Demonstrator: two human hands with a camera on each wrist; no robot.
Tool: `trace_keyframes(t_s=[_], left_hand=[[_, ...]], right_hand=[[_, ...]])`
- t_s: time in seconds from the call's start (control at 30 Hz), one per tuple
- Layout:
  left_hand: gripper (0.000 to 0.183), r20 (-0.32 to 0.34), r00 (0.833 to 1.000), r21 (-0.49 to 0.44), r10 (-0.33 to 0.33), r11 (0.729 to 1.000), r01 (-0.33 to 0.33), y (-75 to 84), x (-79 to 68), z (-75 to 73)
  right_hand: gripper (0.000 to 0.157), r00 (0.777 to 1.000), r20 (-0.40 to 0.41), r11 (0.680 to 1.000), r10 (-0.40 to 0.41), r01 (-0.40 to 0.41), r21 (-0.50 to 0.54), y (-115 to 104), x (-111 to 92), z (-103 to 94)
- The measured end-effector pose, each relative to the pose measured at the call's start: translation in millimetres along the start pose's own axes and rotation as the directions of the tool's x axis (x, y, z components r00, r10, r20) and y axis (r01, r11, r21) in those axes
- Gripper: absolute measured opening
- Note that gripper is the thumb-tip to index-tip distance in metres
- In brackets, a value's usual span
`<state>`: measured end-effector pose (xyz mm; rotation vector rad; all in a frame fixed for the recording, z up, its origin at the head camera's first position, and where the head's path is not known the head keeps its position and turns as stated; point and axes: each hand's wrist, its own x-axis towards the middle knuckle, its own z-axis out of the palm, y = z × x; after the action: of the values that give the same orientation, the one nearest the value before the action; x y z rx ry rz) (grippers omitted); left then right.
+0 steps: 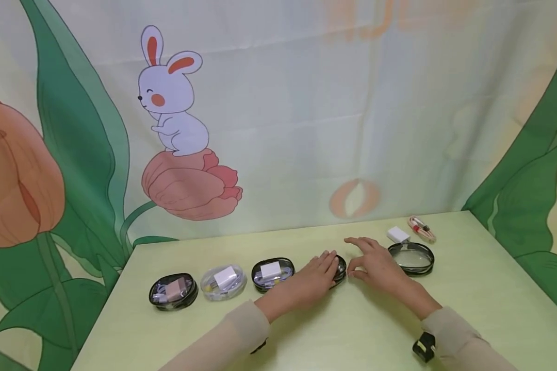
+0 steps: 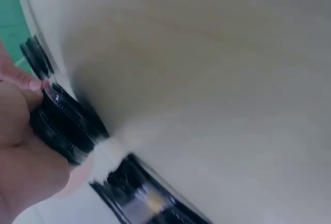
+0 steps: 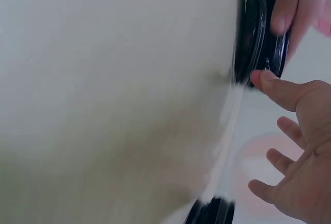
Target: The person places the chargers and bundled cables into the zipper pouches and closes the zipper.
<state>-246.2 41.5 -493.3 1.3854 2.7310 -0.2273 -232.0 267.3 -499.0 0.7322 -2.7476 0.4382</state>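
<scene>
Under my left hand (image 1: 312, 281) is a small oval zip case (image 1: 341, 269), clear with black trim, lying on the table. The left fingers hold it across the top and side, covering most of it. At the case's right end is my right hand (image 1: 379, 265). In the right wrist view its thumb and index finger pinch the small zipper pull (image 3: 267, 64), while the other fingers spread apart. The black zipped side of the case (image 2: 67, 123) faces the left wrist camera. What lies inside is hidden.
To the left stand a black-trimmed case (image 1: 273, 273), a clear-trimmed case (image 1: 224, 283) and another black-trimmed case (image 1: 173, 291), holding chargers and cables. At right are a black-rimmed case (image 1: 413, 260), a white charger plug (image 1: 398, 235) and a coiled cable (image 1: 421, 228). A printed curtain (image 1: 278, 129) hangs behind.
</scene>
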Motion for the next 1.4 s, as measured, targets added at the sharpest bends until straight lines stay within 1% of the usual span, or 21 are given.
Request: trace_keyframes(t_s=[0.1,0.2,0.27,0.33,0.4,0.43,0.47,0.53,0.6,0.67,0.7,0.77,0.8,0.87,0.97,1.07,1.17,1.23,1.27,1.37,1.4], left_hand=[[0.055,0.030,0.999,0.019,0.028,0.999,-0.028,-3.4,-7.9,-1.7],[0.055,0.036,0.999,-0.016,0.033,0.999,-0.032,-3.3,-12.4,-1.3],[0.058,0.020,1.000,-0.077,0.002,0.997,-0.001,-1.4,-12.1,-1.7],[0.062,-0.002,0.999,-0.152,-0.045,0.987,0.044,0.6,-10.2,-2.6],[0.067,-0.018,0.996,-0.194,-0.089,0.977,0.084,2.4,-7.2,-2.5],[0.068,-0.025,0.994,-0.192,-0.103,0.977,0.097,3.3,-5.4,-2.0],[0.069,-0.030,0.994,-0.168,-0.108,0.981,0.101,3.9,-3.7,-0.9],[0.066,-0.037,0.995,-0.097,-0.094,0.991,0.090,5.2,-1.5,1.2],[0.062,-0.039,0.998,-0.009,-0.058,0.998,0.058,5.8,-0.7,1.9],[0.059,-0.036,0.999,0.062,-0.018,0.998,0.020,5.7,-1.0,-0.2],[0.058,-0.033,0.999,0.085,-0.004,0.996,0.007,5.1,-1.5,-1.5],[0.056,-0.020,1.000,0.111,0.002,0.994,0.000,3.3,-2.4,-3.7],[0.056,-0.013,1.000,0.117,-0.001,0.993,0.003,2.7,-3.2,-4.4],[0.056,0.002,1.000,0.099,-0.018,0.995,0.018,1.9,-4.2,-4.6],[0.061,0.017,0.999,0.011,-0.051,0.999,0.051,3.9,-4.4,-1.9],[0.070,0.005,0.996,-0.065,-0.084,0.994,0.084,6.9,-2.8,-1.1],[0.073,-0.013,0.994,-0.070,-0.106,0.992,0.105,8.7,-2.0,-1.4],[0.069,-0.015,0.995,-0.047,-0.102,0.994,0.102,9.3,-2.8,-1.3],[0.066,-0.016,0.996,-0.027,-0.090,0.996,0.090,9.3,-3.6,-1.3],[0.061,-0.020,0.999,0.007,-0.032,0.999,0.032,8.5,-6.3,-1.0],[0.061,-0.023,1.000,0.016,-0.011,1.000,0.012,8.0,-7.2,-0.8]], right_hand=[[0.011,1.000,0.010,0.999,0.021,-0.020,-0.028,5,1,2.8],[0.011,0.999,0.042,1.000,-0.009,0.009,0.000,6,0,6.0],[0.011,0.998,0.047,0.999,-0.039,0.038,0.024,5,0,7.6],[0.013,0.998,0.033,0.997,-0.057,0.055,0.054,3,-1,7.9],[0.013,0.997,0.023,0.994,-0.076,0.074,0.083,1,-1,7.2],[0.013,0.996,0.024,0.992,-0.083,0.081,0.092,0,-1,6.4],[0.013,0.996,0.030,0.992,-0.084,0.081,0.100,-1,-1,5.1],[0.012,0.996,0.042,0.994,-0.078,0.074,0.082,-1,-1,2.2],[0.013,0.998,0.039,0.998,-0.050,0.049,0.027,-1,0,-1.4],[0.015,1.000,0.024,0.999,-0.014,0.015,-0.042,1,2,-4.8],[0.016,1.000,0.014,0.997,-0.007,0.008,-0.074,1,4,-6.0],[0.017,1.000,0.004,0.995,-0.006,0.007,-0.104,1,6,-7.6],[0.016,1.000,0.007,0.995,-0.014,0.015,-0.098,1,7,-7.8],[0.015,0.999,0.017,0.997,-0.037,0.038,-0.073,0,8,-6.9],[0.015,0.998,0.013,0.998,-0.054,0.054,-0.019,-3,5,-4.4],[0.016,0.998,-0.004,0.997,-0.066,0.066,0.047,-7,3,-3.2],[0.016,0.995,0.013,0.988,-0.102,0.099,0.120,-10,3,-3.6],[0.014,0.995,0.030,0.987,-0.097,0.092,0.130,-12,3,-4.0],[0.014,0.996,0.031,0.989,-0.083,0.078,0.122,-12,3,-4.2],[0.014,1.000,0.014,0.997,-0.028,0.027,0.071,-11,2,-3.3],[0.013,1.000,0.011,0.997,-0.013,0.012,0.070,-11,3,-2.7]])
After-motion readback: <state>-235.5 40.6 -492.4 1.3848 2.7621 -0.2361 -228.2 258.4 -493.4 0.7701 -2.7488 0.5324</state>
